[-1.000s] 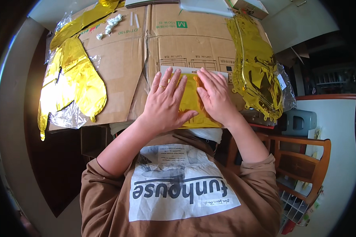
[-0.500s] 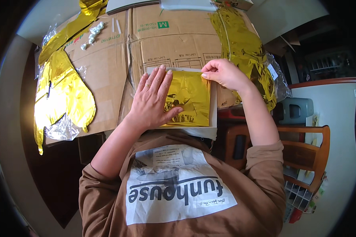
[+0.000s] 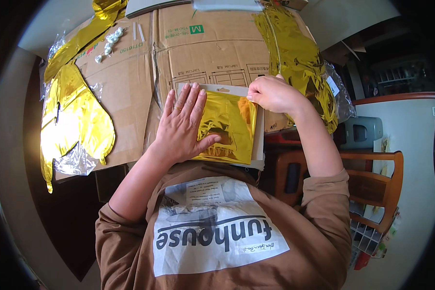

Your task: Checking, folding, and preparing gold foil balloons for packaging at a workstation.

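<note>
Left hand spread flat, pressing folded gold foil on its white card, atop cardboard on the desk. Right hand pinches the foil's top right corner. Risk: thin foil tears or creases if tugged against the pinning palm.

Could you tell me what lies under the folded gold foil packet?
A pale card backing shows along the folded gold foil packet's top and right edges, on flattened brown cardboard. The left hand covers the packet's left part.
</note>
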Action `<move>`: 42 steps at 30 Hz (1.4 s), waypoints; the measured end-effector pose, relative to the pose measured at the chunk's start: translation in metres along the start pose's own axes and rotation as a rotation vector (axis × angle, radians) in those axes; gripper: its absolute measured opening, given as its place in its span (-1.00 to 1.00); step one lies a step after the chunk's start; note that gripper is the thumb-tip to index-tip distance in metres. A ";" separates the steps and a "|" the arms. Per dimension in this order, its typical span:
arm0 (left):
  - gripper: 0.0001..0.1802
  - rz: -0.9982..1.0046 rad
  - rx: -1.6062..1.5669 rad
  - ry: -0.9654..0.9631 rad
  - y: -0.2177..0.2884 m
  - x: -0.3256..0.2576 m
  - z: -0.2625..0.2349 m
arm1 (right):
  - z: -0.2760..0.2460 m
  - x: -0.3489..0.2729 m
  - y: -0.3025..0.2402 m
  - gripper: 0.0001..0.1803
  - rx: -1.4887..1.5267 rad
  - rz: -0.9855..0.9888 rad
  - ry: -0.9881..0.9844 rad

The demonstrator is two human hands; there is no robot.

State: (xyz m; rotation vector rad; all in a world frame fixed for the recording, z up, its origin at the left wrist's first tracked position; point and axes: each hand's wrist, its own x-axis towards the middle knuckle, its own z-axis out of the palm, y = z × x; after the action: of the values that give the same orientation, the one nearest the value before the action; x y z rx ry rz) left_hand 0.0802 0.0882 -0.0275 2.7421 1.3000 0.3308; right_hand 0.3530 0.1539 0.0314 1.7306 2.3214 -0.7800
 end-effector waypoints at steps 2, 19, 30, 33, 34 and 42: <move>0.09 0.003 0.002 -0.001 0.000 -0.001 0.000 | -0.004 -0.003 -0.006 -0.72 -0.047 0.004 -0.013; 0.12 -0.030 0.052 0.014 0.007 0.001 0.003 | 0.086 -0.043 -0.044 -0.30 -0.112 -0.182 0.563; -0.15 -0.177 -0.517 0.066 -0.032 -0.004 -0.027 | 0.104 -0.034 -0.032 -0.12 -0.154 -0.150 0.483; -0.20 -0.157 -0.551 0.043 -0.048 -0.011 -0.037 | 0.101 -0.031 -0.027 -0.11 -0.159 -0.190 0.466; -0.25 -0.122 -0.492 0.095 -0.048 -0.012 -0.038 | 0.101 -0.030 -0.026 -0.12 -0.172 -0.189 0.467; -0.62 0.012 -0.340 0.229 -0.049 -0.013 -0.023 | 0.087 -0.015 -0.020 -0.12 -0.200 -0.245 0.460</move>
State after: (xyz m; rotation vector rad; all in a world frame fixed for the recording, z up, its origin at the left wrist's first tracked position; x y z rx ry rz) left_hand 0.0301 0.1094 -0.0152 2.4806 1.1458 0.8070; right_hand 0.3231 0.0946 -0.0306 1.6967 2.8303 -0.1699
